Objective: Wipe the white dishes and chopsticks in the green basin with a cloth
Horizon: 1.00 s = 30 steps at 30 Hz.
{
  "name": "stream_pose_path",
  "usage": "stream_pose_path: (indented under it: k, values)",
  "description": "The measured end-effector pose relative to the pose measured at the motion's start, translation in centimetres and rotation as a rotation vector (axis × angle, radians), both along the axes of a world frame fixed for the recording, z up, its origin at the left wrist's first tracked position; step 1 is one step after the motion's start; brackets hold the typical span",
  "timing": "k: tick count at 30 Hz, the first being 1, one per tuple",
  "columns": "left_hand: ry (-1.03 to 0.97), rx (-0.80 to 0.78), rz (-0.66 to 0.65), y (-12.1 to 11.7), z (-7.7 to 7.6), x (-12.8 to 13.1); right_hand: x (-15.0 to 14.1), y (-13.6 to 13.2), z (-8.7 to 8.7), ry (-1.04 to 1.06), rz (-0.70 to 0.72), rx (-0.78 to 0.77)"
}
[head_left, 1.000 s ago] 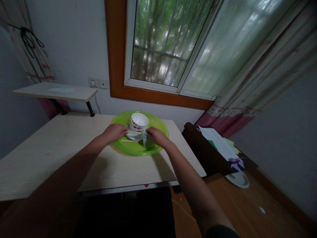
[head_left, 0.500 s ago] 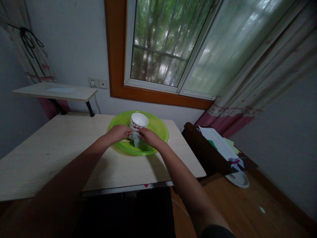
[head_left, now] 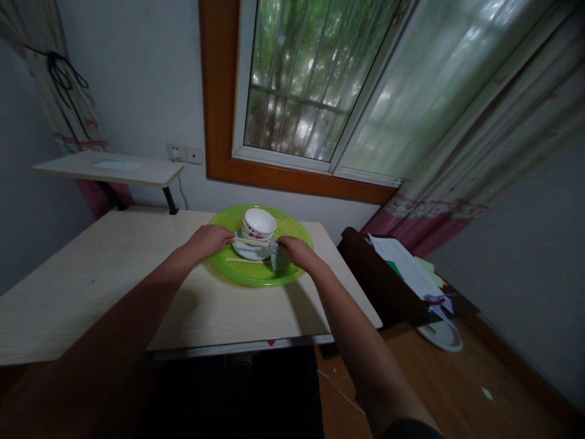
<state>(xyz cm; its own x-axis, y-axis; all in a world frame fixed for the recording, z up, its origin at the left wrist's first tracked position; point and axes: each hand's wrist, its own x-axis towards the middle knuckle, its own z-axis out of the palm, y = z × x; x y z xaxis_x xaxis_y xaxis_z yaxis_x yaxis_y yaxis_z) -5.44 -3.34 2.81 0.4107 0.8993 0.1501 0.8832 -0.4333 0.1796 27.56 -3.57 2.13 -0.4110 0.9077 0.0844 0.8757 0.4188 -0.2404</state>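
Two bare hands are at work over a round green tray, which sits on the pale wooden tabletop close to its far edge, below the window. The left hand has a narrow grip, thumb and fingers pinched on the left end of the light wooden chopsticks; the light is dim, but there seem to be two of them, side by side. They run nearly level across the front of the stacked bowls, above the white plate. The right hand pinches a pale blue-grey cloth at the other end of the chopsticks, its fingers closed on the upper part while the rest hangs down over the tray. The bowls are white, with red marks on the outside, one set inside another, and they stand at the back of the plate, upright and open side up. Another light wooden stick lies in the tray in front of the plate, its right end running behind the cloth. Left of the tray, a raised shelf on dark legs stands at the back of the tabletop; to the right, a dark brown piece of furniture holds papers
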Motion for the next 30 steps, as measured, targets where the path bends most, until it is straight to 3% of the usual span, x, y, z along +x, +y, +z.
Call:
stream_pose_path:
  k: [6,16,25,30]
  values:
    - [0.052,-0.009,-0.031,-0.6,0.0,1.2,-1.1,-0.1,0.1,0.005,0.043,0.025]
    - [0.032,-0.021,-0.038,-0.9,0.1,4.1,-6.5,-0.9,0.4,0.077,0.142,0.061]
    - [0.094,-0.027,0.046,-0.3,0.6,0.4,-3.7,-0.5,0.9,0.018,0.056,0.002]
    - [0.141,-0.014,0.062,-0.4,0.9,0.0,-2.4,-0.5,1.3,-0.004,-0.016,-0.019]
